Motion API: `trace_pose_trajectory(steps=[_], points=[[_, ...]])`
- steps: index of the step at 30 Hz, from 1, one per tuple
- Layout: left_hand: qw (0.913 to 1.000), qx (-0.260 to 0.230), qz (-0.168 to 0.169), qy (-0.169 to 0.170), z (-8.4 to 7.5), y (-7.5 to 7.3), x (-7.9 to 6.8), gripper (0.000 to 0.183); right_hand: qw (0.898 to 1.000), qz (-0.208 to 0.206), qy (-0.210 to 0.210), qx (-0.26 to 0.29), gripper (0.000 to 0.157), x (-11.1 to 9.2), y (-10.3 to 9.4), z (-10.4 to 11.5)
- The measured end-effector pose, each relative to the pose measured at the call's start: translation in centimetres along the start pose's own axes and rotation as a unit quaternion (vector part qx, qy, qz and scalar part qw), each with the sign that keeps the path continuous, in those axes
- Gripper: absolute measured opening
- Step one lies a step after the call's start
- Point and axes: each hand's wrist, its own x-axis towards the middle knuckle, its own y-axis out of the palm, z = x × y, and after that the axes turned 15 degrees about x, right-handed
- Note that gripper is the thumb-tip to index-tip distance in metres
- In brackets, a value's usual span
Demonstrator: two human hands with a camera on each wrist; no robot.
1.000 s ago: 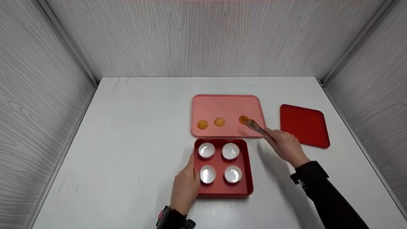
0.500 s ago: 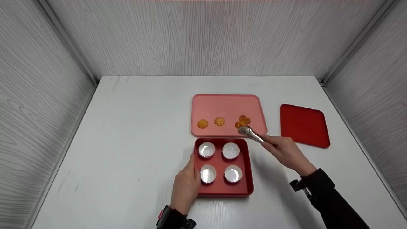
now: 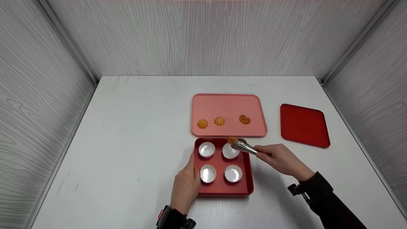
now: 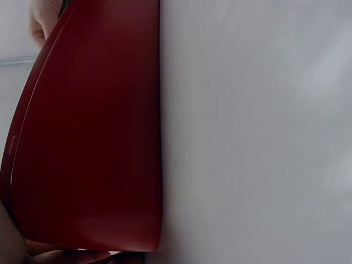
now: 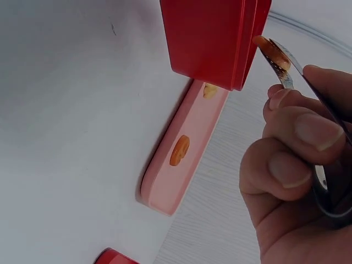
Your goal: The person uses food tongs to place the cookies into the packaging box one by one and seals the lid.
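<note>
My right hand (image 3: 279,159) grips metal tongs (image 3: 244,147), and their perforated tips pinch a pretzel-shaped cookie (image 5: 275,52). In the head view the tips are over the far right paper cup (image 3: 229,154) of a square red box (image 3: 222,190), partly hiding that cup. Several white fluted cups stand in the box in two rows, with bare insides showing. My left hand (image 3: 186,186) holds the box at its left wall, thumb by the near left cup (image 3: 208,174). The left wrist view is filled largely by the box's outer wall (image 4: 93,126).
Behind the box lies a pink tray (image 3: 222,103) carrying a swirl cookie (image 3: 202,123), a flower-shaped cookie (image 3: 219,121) and another pretzel cookie (image 3: 244,119). A flat red tray (image 3: 305,125) lies to the right. Grey wood-grain panels (image 3: 206,38) wall the white table (image 3: 133,127).
The right hand has carried the pretzel cookie in the tongs from the pink tray, toward me and left, over the box's far right cup. The left hand and box have stayed put.
</note>
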Motion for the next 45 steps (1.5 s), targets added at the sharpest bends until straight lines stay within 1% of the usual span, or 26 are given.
trace_pose_trajectory(steps=[7,13,16,23,33,40,45], points=[[0.9998,-0.002,0.016,-0.011,-0.1,0.0,0.0,0.053,0.999,0.031,0.011,-0.002,0.023,0.2,0.7,0.4],[0.9998,-0.002,0.016,-0.009,-0.1,0.0,0.0,0.052,0.999,0.043,0.018,-0.02,0.018,0.3,1.3,0.8],[0.9999,-0.002,0.014,-0.007,-0.1,0.0,0.0,0.052,0.999,0.042,0.014,-0.03,0.017,0.4,1.4,1.1],[0.9999,-0.002,-0.01,0.003,0.1,0.2,-0.1,0.051,0.997,0.044,0.011,-0.062,0.012,0.5,1.4,1.9],[1.0,-0.002,-0.004,0.002,0.2,0.2,0.0,0.051,0.996,0.048,0.027,-0.067,0.009,0.8,1.7,2.5],[1.0,-0.003,-0.008,0.004,0.2,0.2,-0.1,0.051,0.996,0.042,0.025,-0.074,0.009,0.8,1.8,2.5],[1.0,0.001,-0.007,0.003,0.1,0.2,-0.1,0.051,0.995,0.025,0.014,-0.092,0.007,0.6,1.7,2.6]])
